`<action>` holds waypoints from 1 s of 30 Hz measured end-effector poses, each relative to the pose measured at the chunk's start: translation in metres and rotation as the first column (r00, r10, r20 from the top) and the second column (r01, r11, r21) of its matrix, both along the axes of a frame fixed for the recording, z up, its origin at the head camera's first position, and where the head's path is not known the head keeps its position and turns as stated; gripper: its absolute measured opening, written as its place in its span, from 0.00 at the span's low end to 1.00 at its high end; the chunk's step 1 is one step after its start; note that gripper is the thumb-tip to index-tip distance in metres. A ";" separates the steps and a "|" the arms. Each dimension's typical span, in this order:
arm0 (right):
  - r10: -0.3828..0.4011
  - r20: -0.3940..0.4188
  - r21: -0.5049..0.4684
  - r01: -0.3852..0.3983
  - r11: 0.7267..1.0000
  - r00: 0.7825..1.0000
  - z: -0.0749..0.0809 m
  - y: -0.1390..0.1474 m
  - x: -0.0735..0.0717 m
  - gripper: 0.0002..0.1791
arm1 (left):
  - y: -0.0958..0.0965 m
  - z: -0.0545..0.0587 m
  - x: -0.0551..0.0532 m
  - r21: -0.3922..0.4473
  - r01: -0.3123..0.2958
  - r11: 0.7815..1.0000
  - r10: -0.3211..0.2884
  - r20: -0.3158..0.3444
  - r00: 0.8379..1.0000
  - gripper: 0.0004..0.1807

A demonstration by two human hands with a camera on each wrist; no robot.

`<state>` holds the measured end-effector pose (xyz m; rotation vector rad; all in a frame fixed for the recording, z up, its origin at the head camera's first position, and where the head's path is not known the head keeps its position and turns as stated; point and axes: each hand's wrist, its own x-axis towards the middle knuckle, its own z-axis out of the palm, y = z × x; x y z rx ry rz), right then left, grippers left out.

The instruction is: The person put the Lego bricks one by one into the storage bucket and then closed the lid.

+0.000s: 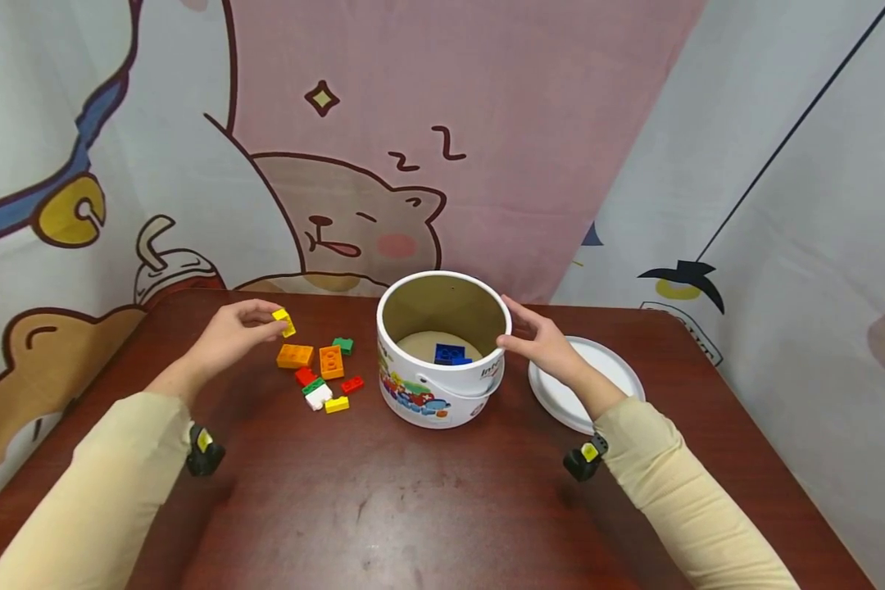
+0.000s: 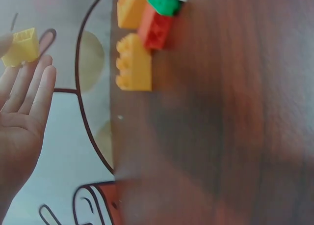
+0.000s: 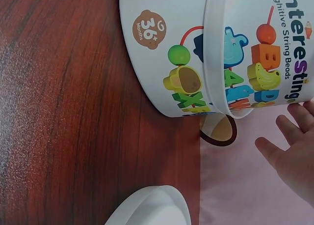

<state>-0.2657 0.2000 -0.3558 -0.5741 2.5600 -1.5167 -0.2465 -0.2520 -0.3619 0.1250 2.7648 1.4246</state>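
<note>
In the head view my left hand (image 1: 224,340) pinches a small yellow building block (image 1: 284,322) between thumb and fingertips, raised over the table's far left. Beneath and beside it lie an orange block (image 1: 295,356), another orange block (image 1: 331,361) and a green block (image 1: 342,346). A white bucket (image 1: 431,397) stands upright at the centre, with blue blocks (image 1: 450,354) on its bottom. My right hand (image 1: 546,344) touches the bucket's right rim. The right wrist view has its fingers (image 3: 289,131) spread and fairly straight against the printed wall.
Nearer me on the left lie a white block (image 1: 319,397), a yellow block (image 1: 337,404) and a red block (image 1: 352,384). A round white lid (image 1: 627,369) rests right of the bucket, partly behind my right forearm. A cartoon-printed cloth (image 1: 531,123) hangs behind the brown table (image 1: 383,508).
</note>
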 end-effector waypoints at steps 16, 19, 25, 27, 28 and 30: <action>-0.001 -0.002 0.000 0.001 1.000 1.000 0.001 0.000 0.002 0.40 | 0.059 0.040 -0.007 0.092 0.126 0.988 -0.122 -0.042 0.992 0.23; -0.002 -0.002 0.002 0.002 1.000 1.000 0.001 0.001 0.002 0.40 | 0.073 0.048 -0.009 0.098 0.150 0.984 -0.145 -0.052 0.988 0.23; -0.011 -0.007 0.014 0.011 1.000 1.000 0.001 0.001 0.001 0.40 | 0.096 0.062 -0.013 0.123 0.206 0.971 -0.195 -0.094 0.976 0.23; -0.010 -0.005 0.013 0.010 1.000 1.000 0.001 0.001 0.001 0.40 | 0.103 0.065 -0.015 0.132 0.223 0.966 -0.210 -0.102 0.972 0.22; -0.008 -0.002 0.010 0.008 1.000 1.000 0.001 0.000 0.001 0.40 | 0.106 0.066 -0.015 0.135 0.229 0.964 -0.216 -0.104 0.971 0.22; -0.007 0.001 0.010 0.007 1.000 1.000 0.001 0.000 0.001 0.40 | 0.113 0.069 -0.016 0.132 0.236 0.963 -0.224 -0.100 0.969 0.21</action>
